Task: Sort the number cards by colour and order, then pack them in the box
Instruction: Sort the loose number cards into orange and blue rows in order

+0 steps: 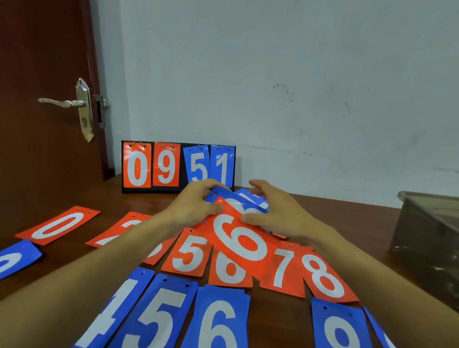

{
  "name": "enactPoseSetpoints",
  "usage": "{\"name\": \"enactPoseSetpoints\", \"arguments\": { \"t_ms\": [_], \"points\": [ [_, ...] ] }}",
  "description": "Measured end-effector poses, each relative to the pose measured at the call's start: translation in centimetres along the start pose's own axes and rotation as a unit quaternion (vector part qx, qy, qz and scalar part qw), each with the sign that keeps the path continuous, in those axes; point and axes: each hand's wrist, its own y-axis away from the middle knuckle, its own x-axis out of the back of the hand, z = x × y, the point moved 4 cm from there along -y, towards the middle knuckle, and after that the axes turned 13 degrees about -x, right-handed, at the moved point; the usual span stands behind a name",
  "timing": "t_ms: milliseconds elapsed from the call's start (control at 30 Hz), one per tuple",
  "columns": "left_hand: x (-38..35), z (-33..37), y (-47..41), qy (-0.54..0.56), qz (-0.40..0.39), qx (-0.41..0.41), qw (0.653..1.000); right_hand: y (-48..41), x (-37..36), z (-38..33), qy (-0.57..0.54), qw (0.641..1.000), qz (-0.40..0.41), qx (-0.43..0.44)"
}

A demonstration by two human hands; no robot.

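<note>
Your left hand (pixel 198 203) has its fingers curled round the loose pile (pixel 248 199). Your right hand (pixel 277 214) lies on it with fingers apart, thumb on the red 6 (pixel 240 242). That card overhangs the sorted red row (pixel 283 270) on the table (pixel 137 199), so drag it carelessly and you'll probably scramble them.

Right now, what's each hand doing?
Left hand: pinches the orange 6 card's upper edge.
Right hand: thumb rests on that card; grip cannot be told.
</note>
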Motion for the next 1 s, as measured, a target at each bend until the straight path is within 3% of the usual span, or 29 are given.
{"name": "enactPoseSetpoints", "arguments": {
  "t_ms": [133,233,300,400,533,633,1000],
  "points": [
    [-0.8,1.2,0.0,0.116,0.064,0.017,0.991,0.2,-0.9,0.2,-0.111,0.992,-0.033,-0.044],
    [-1.8,1.1,0.5,0.272,0.123,0.053,0.953,0.4,-0.9,1.1,-0.265,0.961,-0.015,-0.082],
    [-2.8,0.6,1.1,0.321,0.112,0.072,0.938,0.6,-1.1,1.9,-0.346,0.930,0.006,-0.124],
    [-4.7,-0.1,2.2,0.309,0.036,0.100,0.945,0.7,-1.9,2.9,-0.419,0.893,0.006,-0.166],
    [-5.1,-1.3,2.1,0.218,0.081,0.110,0.966,0.9,-2.4,4.1,-0.389,0.905,0.004,-0.170],
    [-5.0,-1.5,1.9,0.169,0.074,0.091,0.979,1.0,-1.6,5.1,-0.367,0.915,0.035,-0.164],
    [-5.3,-1.5,3.1,0.159,0.034,0.076,0.984,0.9,-0.9,6.5,-0.338,0.923,0.022,-0.180]
  ]
}}
